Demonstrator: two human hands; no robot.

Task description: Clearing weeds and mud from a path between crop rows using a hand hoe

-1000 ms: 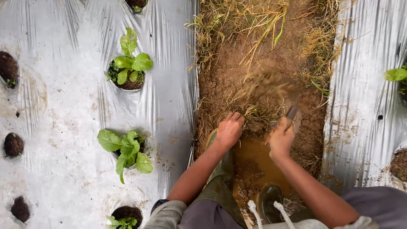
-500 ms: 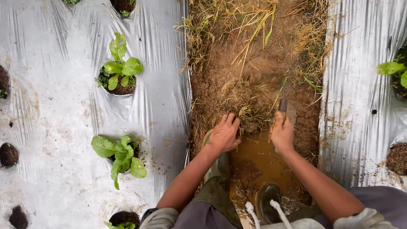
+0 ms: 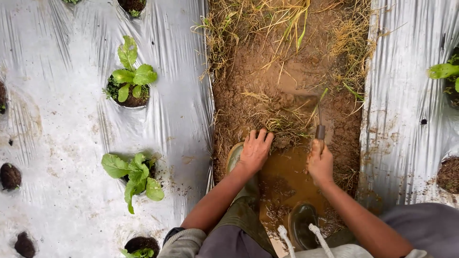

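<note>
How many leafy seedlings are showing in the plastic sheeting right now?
4 in clear view: upper left, middle left, bottom left edge, right edge. A trace of green at the top edge may be more, cut off.

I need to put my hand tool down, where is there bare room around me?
Bare silver plastic sheet lies between the two leafy seedlings. The muddy furrow is crowded: dry grass, brown puddle, left hand, right hand.

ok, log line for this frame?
left hand: pressed on weed clump | right hand: gripping hand tool | muddy furrow | puddle
</note>
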